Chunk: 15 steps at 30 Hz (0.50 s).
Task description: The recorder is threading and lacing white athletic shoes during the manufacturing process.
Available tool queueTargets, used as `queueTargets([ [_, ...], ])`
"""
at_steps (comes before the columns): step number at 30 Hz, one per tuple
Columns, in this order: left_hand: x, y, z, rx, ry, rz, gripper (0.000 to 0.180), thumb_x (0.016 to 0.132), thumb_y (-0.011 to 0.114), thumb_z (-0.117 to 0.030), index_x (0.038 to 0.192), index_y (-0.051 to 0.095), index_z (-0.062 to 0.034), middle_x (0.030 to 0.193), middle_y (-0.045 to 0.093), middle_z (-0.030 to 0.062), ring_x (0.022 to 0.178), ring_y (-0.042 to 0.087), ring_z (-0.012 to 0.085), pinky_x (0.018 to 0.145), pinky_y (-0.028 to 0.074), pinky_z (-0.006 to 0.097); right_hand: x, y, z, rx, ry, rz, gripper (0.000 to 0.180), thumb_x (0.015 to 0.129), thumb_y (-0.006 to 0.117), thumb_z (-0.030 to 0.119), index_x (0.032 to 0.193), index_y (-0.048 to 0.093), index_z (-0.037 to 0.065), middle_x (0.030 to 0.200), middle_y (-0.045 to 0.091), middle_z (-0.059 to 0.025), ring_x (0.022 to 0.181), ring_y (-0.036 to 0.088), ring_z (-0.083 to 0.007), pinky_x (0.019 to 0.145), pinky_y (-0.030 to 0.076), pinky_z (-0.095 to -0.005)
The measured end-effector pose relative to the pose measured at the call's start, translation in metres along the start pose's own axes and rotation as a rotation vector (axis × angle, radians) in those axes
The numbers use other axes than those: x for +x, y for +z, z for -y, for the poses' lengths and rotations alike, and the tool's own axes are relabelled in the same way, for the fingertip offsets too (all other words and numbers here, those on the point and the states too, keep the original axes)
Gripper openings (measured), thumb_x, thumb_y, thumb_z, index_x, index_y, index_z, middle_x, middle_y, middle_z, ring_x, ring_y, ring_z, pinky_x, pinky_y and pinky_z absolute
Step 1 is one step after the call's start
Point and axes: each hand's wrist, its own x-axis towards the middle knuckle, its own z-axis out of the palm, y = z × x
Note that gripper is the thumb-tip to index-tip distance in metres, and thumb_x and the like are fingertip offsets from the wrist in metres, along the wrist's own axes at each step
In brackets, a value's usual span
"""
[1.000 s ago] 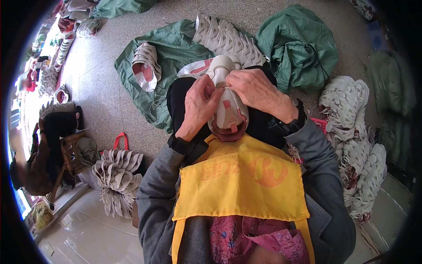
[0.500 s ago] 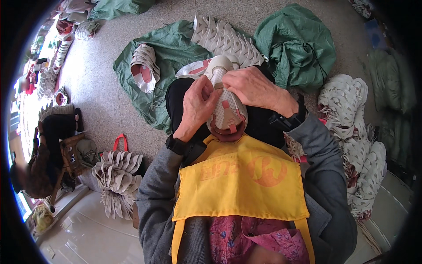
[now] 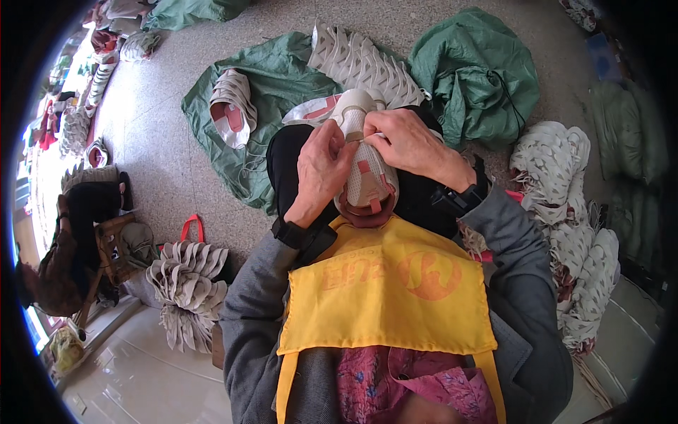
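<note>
A cream mesh shoe upper [image 3: 361, 180] with a pinkish-brown collar rests on my lap, its toe pointing away from me. My left hand [image 3: 321, 166] is closed at its left side, thumb and fingers pressed on the upper near the middle. From the right, my right hand [image 3: 409, 145] bends over the same spot with thumb and forefinger pinched together. Whatever lies in that pinch is too small to make out. Just beyond my hands, another white shoe upper [image 3: 304, 111] with a pink inside lies on its side.
Green sacks [image 3: 473, 78] lie on the floor ahead, one under a small stack of uppers [image 3: 232, 106]. A long row of nested uppers [image 3: 364, 63] stretches behind my work. More bundles [image 3: 551, 169] are piled at right and left [image 3: 187, 283]. Another person [image 3: 60, 261] sits far left.
My right hand has shifted slightly to the right, its pinched fingertips drawing a little away from the left thumb. The left hand and the shoe upper have barely moved.
</note>
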Motion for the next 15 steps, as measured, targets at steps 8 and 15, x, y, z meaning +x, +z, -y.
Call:
queueTargets([
  [8, -0.001, 0.001, 0.001, -0.021, -0.015, 0.003, 0.024, 0.084, 0.076, -0.016, 0.088, 0.056, -0.0037, 0.077, 0.056, 0.0105, 0.065, 0.058, 0.0267, 0.060, 0.047, 0.039, 0.003, 0.008, -0.007, 0.265, 0.404, 0.070, 0.018, 0.087, 0.072, 0.013, 0.090, 0.068, -0.004, 0.067, 0.066, -0.0072, 0.062, 0.063, -0.0090, 0.056, 0.051, -0.0342],
  [15, -0.002, -0.001, 0.003, -0.030, 0.007, 0.010, 0.023, 0.085, 0.075, -0.015, 0.089, 0.057, -0.0036, 0.076, 0.055, 0.0098, 0.064, 0.056, 0.0252, 0.059, 0.046, 0.038, -0.003, 0.011, 0.004, 0.027, 0.027, -0.090, 0.012, 0.085, 0.068, 0.010, 0.085, 0.064, -0.002, 0.073, 0.067, -0.0193, 0.075, 0.068, -0.0411, 0.065, 0.052, -0.0457],
])
